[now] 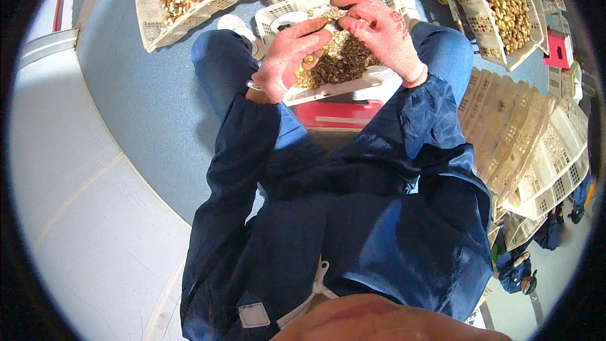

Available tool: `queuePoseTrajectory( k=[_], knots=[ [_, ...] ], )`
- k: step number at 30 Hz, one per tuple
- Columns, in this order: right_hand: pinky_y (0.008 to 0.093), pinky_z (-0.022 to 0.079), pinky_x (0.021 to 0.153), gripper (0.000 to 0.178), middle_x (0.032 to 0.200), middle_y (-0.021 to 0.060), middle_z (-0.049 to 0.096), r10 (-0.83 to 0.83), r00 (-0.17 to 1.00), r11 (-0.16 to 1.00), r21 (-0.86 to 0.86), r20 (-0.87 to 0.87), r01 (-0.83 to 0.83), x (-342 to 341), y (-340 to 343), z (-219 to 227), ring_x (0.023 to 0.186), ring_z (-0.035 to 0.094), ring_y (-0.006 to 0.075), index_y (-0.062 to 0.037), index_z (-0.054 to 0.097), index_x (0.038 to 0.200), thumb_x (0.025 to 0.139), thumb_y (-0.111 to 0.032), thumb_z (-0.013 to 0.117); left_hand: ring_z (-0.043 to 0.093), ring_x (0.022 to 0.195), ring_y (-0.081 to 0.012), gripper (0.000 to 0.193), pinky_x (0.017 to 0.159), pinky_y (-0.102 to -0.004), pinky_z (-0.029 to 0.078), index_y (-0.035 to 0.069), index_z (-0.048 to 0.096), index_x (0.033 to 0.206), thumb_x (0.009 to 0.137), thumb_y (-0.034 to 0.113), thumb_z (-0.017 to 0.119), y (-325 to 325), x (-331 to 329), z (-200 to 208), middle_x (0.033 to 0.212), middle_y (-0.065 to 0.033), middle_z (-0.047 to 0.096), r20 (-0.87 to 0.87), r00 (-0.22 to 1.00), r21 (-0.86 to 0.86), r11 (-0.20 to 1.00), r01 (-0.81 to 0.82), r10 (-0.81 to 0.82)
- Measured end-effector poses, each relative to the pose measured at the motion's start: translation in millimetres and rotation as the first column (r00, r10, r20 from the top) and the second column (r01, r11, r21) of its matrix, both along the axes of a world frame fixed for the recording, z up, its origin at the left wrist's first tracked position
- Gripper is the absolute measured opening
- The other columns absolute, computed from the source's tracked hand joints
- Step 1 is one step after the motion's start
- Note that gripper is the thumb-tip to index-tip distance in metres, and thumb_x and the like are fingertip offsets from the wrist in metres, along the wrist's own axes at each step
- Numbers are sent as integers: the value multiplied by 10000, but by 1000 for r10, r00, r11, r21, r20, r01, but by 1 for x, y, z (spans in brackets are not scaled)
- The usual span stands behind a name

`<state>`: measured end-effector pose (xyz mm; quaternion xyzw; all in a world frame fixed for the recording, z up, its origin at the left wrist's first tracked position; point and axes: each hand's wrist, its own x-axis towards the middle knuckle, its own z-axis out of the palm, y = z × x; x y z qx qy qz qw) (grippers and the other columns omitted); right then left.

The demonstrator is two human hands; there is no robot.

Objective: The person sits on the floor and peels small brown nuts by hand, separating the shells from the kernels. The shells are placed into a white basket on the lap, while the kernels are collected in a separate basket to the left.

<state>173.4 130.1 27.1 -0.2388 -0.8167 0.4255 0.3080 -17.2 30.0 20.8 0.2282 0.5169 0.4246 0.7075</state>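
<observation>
"Left hand (285,57) and right hand (388,35)?"
"Both pink-gloved, near upper centre of the frame. With the left, cupping golden-brown rounded pieces (309,60); with the right, bending fingertips in close to them."
"Pinching something there?"
"Can't tell."
"And beneath?"
"At upper centre too, a white basket (353,86) of brown crumbly bits (341,68)."

dark navy jacket (290,221), blue jeans (213,60), pink gloves (398,41), white shoes (235,24).

Floor (136,98): blue, speckled. A pale, seamed wall (69,145) borders it at left. Bright lighting casts shadows.
</observation>
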Motion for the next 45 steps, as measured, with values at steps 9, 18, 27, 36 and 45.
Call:
queuePoseTrajectory(
  k=[9,18,27,36,45],
  knots=[
    [338,506,868,173,1162,72,680,-60,997,994,-90,47,65,1,1,0,1030,635,229,-7,683,938,895,-173,658,525,924,-51,413,822,-244,412,160,534,1370,982,283,603,-3,1,10,1120,84,606,55,998,0,1000,26,-26],
    [337,495,880,181,1178,69,674,-72,996,989,-123,43,77,1,1,1,1038,631,227,-10,683,928,897,-186,655,559,966,-74,397,849,-250,436,124,554,1356,984,256,598,-2,2,7,1134,50,620,-9,1000,-36,999,14,-14],
    [331,501,852,178,1160,61,681,-95,993,984,-144,75,106,1,2,0,997,636,230,-17,677,909,894,-194,661,607,1005,-107,433,879,-249,490,-54,521,1331,945,110,632,-2,4,-2,1141,-61,629,-1,998,66,995,-69,69],
    [333,508,849,201,1150,66,677,-22,998,974,-224,56,35,3,0,4,1017,639,231,-8,665,912,898,-208,666,578,902,-71,395,788,-222,471,-35,567,1290,941,133,643,-2,3,-9,1075,-27,638,-38,997,117,991,-70,75],
    [345,498,890,168,1174,74,672,-31,999,987,-154,34,36,4,4,-3,1035,629,245,-13,666,912,900,-180,660,563,852,-59,416,743,-205,455,-12,566,1301,948,194,642,-1,3,0,1045,-2,634,-108,994,96,995,7,4]
  ],
)
